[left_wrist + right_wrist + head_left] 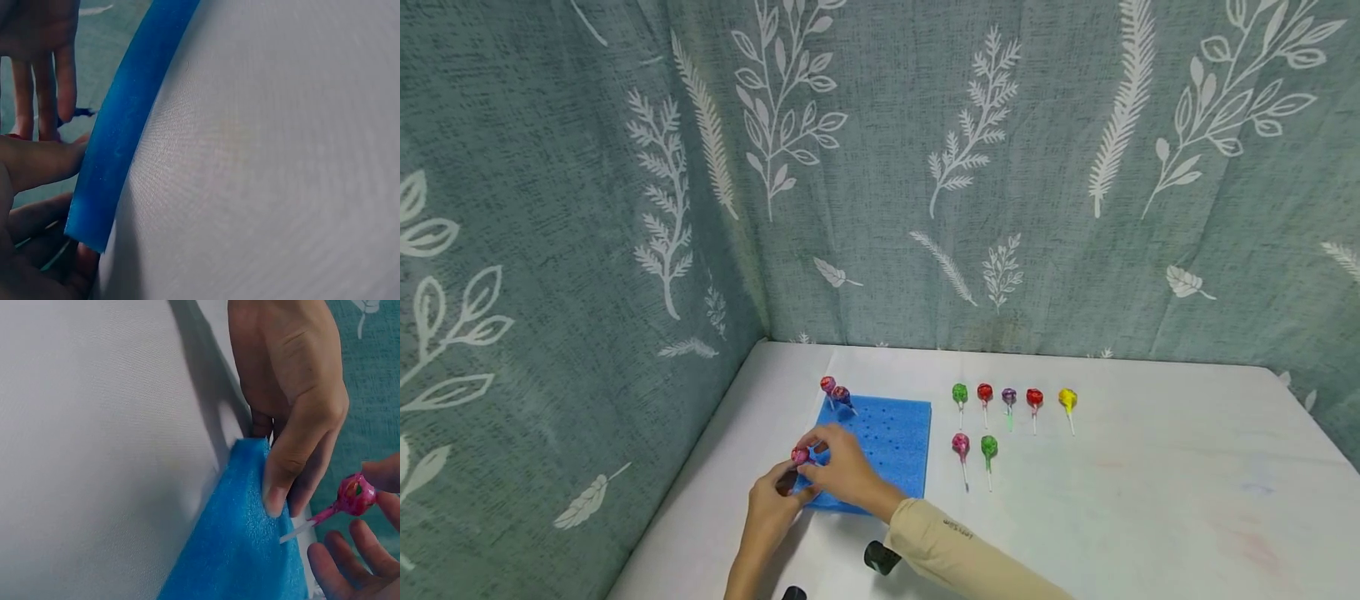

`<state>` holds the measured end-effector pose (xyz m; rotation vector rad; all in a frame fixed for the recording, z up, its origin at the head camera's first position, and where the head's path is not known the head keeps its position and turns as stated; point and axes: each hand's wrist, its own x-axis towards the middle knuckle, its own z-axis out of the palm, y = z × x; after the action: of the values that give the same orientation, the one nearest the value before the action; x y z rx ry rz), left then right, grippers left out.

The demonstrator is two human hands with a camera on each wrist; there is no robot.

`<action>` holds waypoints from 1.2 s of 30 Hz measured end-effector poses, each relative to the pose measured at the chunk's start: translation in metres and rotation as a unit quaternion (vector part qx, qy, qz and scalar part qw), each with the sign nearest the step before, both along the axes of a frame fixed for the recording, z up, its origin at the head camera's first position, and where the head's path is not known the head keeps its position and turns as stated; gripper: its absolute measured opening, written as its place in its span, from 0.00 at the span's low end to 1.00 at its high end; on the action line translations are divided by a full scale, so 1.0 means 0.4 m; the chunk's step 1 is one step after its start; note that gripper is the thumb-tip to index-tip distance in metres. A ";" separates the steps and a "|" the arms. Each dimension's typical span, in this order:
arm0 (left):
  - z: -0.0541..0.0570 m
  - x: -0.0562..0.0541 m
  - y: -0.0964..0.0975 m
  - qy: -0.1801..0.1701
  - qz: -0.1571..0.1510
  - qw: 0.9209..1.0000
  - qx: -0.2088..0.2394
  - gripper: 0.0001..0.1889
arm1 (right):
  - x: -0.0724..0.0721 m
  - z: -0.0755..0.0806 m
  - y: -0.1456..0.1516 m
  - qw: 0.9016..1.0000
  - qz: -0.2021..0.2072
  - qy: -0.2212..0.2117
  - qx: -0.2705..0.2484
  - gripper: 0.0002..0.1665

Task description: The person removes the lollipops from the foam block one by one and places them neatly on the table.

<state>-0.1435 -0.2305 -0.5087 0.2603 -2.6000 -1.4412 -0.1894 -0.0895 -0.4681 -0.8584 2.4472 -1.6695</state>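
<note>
A blue foam block (895, 450) with small holes in its top lies on the table. My left hand (771, 504) grips its near left corner; in the right wrist view the thumb (284, 469) presses on the top face. A pink-wrapped lollipop (356, 495) leans with its white stick against or in the foam near that corner; which of these I cannot tell. The thumb and a finger of my right hand (846, 467) pinch its candy head, while the other fingers spread loosely. Two more lollipops, one red-purple (827, 384) and one dark (842, 394), stand at the block's far left corner.
Right of the block, loose lollipops lie in two rows: green (959, 393), red (985, 392), purple (1009, 396), another red (1034, 398) and yellow (1067, 399) behind, pink (960, 444) and green (989, 448) in front. A patterned curtain (887, 167) borders the white table (1150, 483).
</note>
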 end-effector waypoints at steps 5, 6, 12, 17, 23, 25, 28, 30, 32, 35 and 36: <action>0.002 0.000 0.003 -0.009 0.009 1.000 -0.004 0.28 | -0.001 -0.006 -0.010 1.000 -0.002 -0.008 -0.025 0.08; 0.002 -0.001 0.004 -0.011 0.009 1.000 -0.004 0.28 | -0.001 -0.007 -0.011 1.000 -0.003 -0.010 -0.028 0.09; 0.000 -0.001 0.010 -0.015 0.012 1.000 -0.005 0.28 | -0.001 -0.010 -0.010 1.000 -0.008 0.010 -0.004 0.11; -0.002 -0.002 0.009 -0.022 0.013 1.000 -0.004 0.29 | -0.002 -0.014 -0.005 1.000 -0.007 0.006 0.001 0.11; -0.003 -0.005 0.011 -0.025 0.020 0.999 -0.007 0.30 | -0.005 -0.020 0.000 1.000 0.001 0.005 -0.007 0.13; -0.003 -0.006 0.012 -0.024 0.021 0.999 -0.007 0.29 | -0.006 -0.021 0.002 1.000 -0.001 0.001 -0.009 0.13; -0.003 -0.006 0.013 -0.022 0.017 1.000 -0.006 0.29 | -0.009 -0.021 0.004 1.000 -0.005 -0.010 -0.026 0.12; -0.003 -0.006 0.013 -0.017 0.013 1.000 -0.004 0.29 | -0.011 -0.021 0.006 0.999 -0.008 -0.017 -0.042 0.12; -0.001 -0.006 0.012 -0.011 0.009 1.000 0.001 0.28 | -0.012 -0.020 0.011 0.998 -0.009 -0.019 -0.056 0.12; 0.001 -0.003 0.009 -0.005 0.007 1.000 0.006 0.29 | -0.012 -0.020 0.015 0.997 -0.017 -0.026 -0.074 0.13; 0.002 -0.002 0.008 -0.005 0.008 1.000 0.008 0.29 | -0.012 -0.019 0.016 0.996 -0.020 -0.029 -0.077 0.13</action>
<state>-0.1443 -0.2273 -0.5079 0.2891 -2.5886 -1.4598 -0.1941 -0.0830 -0.4759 -0.7695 2.3366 -1.8905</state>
